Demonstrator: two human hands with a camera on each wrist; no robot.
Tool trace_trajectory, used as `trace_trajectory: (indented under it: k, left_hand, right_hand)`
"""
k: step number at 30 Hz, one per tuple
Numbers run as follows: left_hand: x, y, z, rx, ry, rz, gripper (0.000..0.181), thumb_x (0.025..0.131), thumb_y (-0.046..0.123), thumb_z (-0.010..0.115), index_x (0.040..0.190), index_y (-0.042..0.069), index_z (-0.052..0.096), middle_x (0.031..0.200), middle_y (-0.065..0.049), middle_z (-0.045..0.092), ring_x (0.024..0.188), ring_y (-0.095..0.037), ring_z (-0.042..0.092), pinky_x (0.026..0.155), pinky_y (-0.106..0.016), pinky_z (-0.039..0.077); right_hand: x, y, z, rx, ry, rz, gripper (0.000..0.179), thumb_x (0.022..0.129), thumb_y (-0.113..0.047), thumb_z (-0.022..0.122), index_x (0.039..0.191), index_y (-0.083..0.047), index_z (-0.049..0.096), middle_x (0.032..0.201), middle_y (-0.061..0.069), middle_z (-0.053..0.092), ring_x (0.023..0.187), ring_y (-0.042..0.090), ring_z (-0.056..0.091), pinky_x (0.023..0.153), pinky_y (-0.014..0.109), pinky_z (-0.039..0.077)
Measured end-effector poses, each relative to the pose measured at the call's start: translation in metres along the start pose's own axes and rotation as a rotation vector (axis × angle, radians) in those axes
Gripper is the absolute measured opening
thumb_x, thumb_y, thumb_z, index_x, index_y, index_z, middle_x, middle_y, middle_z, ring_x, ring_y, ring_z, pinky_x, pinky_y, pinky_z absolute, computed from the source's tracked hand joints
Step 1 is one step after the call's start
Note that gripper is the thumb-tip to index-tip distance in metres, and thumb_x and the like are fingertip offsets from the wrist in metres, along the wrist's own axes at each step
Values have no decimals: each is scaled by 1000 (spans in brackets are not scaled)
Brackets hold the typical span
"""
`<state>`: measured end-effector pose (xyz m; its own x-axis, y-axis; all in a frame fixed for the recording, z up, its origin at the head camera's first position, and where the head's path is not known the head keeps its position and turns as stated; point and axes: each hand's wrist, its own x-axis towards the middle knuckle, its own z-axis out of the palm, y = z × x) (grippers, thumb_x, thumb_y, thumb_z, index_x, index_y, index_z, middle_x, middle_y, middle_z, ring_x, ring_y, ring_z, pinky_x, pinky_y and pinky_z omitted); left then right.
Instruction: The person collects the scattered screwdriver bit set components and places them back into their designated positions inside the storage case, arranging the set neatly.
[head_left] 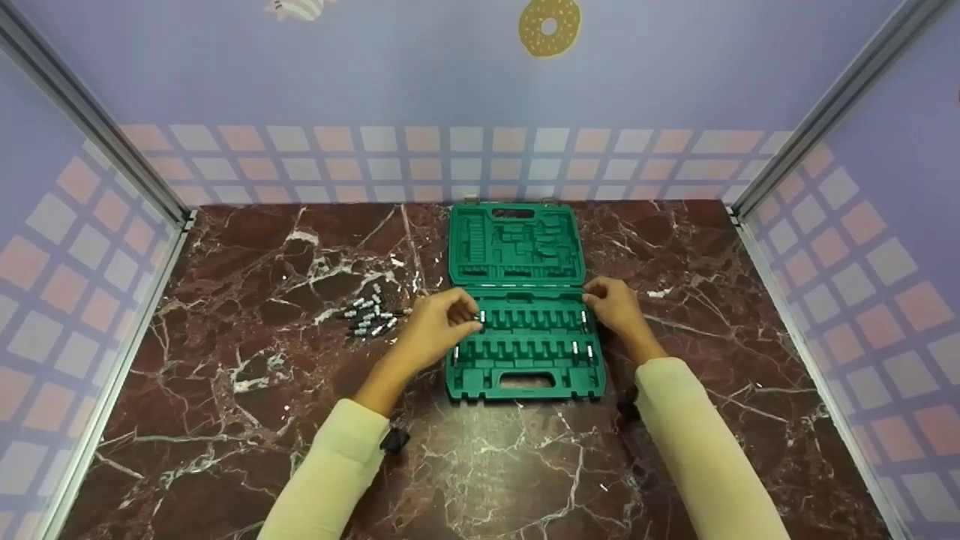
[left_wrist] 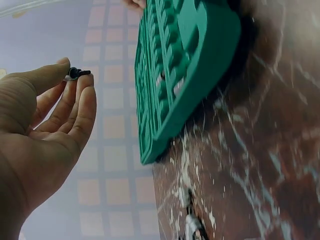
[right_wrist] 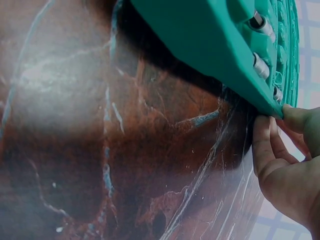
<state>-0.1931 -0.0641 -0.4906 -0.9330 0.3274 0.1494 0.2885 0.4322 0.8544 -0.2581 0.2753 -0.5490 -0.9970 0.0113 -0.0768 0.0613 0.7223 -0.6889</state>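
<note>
One socket bit (left_wrist: 75, 73), pinched in fingers (left_wrist: 88, 102) of the left hand (head_left: 436, 320), would seat best squarely. Right hand (head_left: 616, 305) pinches the green case (head_left: 517, 261) steady.

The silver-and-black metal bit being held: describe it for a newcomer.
On the brown, white-veined table, find the open green plastic case. By its left side, the person's left hand pinches the silver-and-black metal bit: the only one held.

- Solid green rectangular plastic case (head_left: 527, 392)
- Silver cylindrical metal bits (head_left: 362, 324), partly black I think, blurry
- Maroon marble-look tabletop (head_left: 255, 442), white veins
- Lavender wall (head_left: 420, 82), pink-white checks
</note>
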Motion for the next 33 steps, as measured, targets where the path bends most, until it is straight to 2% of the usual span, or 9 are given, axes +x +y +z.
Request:
trace_trajectory:
  k: [5,9,15,19,20,23,26,30,33]
  left_hand:
    - [6,6,13,-85,-54,-19,15,88,6,80,99,7,70,95,-7,73,84,-17,69,76,-30,60]
    - [11,11,21,-149,-79,-22,15,89,7,80,102,7,71,99,-8,73,87,-19,70,79,-32,60]
    - [18,17,35,-174,-129,-40,16,91,10,79,104,6,70,101,-7,72,88,-18,70,75,-32,60]
    - [23,19,48,-176,-169,-56,14,92,8,77,104,6,70,102,-9,73,90,-18,70,76,-32,60]
    - [24,19,51,-175,-180,-60,14,92,7,76,105,6,70,103,-9,72,91,-18,70,77,-32,60]
    - [28,22,59,-157,-209,-70,16,92,6,76,107,3,69,103,-9,72,91,-16,69,77,-30,60]
    - [32,24,66,-133,-218,-60,15,92,6,76,105,2,70,101,-8,72,88,-15,68,76,-29,59]
    - [38,25,77,-100,-218,-37,10,91,4,77,98,6,71,97,-7,73,86,-16,69,73,-27,58]
    - [42,24,84,-67,-237,-34,9,91,2,76,98,4,71,95,-7,73,86,-18,69,72,-27,58]
  right_hand:
    - [-1,0,1,0,-2,-7,21,100,-9,65,117,3,71,112,25,72,97,38,67,88,54,54]
    - [-1,1,1,1,1,-5,21,101,-10,65,117,3,70,112,25,72,99,39,67,106,61,44]
    - [-1,0,-1,-10,-6,0,22,101,-10,65,118,3,70,115,26,72,105,43,67,110,64,40]
    - [0,0,-2,-14,4,-11,22,100,-9,65,117,4,70,116,27,71,111,45,65,122,69,18]
    - [0,0,-2,-11,6,-8,22,100,-9,65,117,4,70,116,27,71,111,45,65,122,69,17]
    - [0,-1,-2,-10,9,-1,21,100,-9,65,117,4,70,117,27,71,110,44,66,116,63,36]
    - [0,-1,-1,-5,15,6,21,101,-9,65,117,4,70,117,26,71,108,42,66,96,56,52]
    - [0,-1,0,2,19,9,21,100,-8,65,116,4,71,117,26,72,106,41,67,94,55,53]
    - [1,-2,2,11,13,12,21,100,-8,65,116,4,71,116,25,72,105,40,67,93,54,54]
